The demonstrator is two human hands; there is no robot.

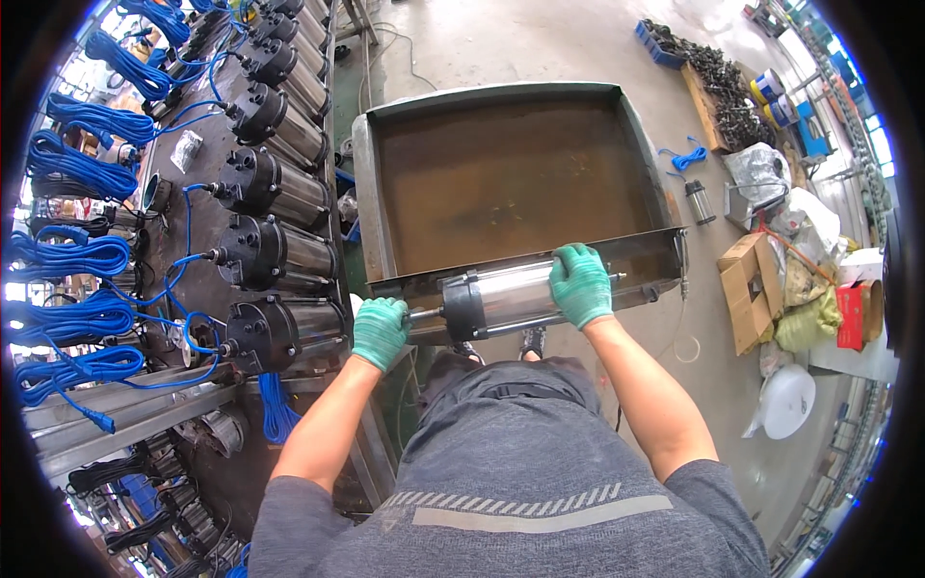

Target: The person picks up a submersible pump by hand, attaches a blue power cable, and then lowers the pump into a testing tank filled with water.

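Note:
A pump (506,296) with a shiny steel barrel and a black end lies level in front of me, at the near edge of a tank of brown water. My left hand (381,333), in a green glove, is closed round the thin fitting that sticks out of its black end. My right hand (582,287), gloved the same way, grips the steel barrel near its other end. A thin pin shows just past my right fingers. The palms and the pump's underside are hidden.
The metal tank (364,183) stands ahead. On a bench at left are several similar pumps (279,183) with coiled blue cables (77,313). On the floor at right are another pump (700,202), a cardboard box (750,289), a white roll (785,401) and dark metal parts (718,82).

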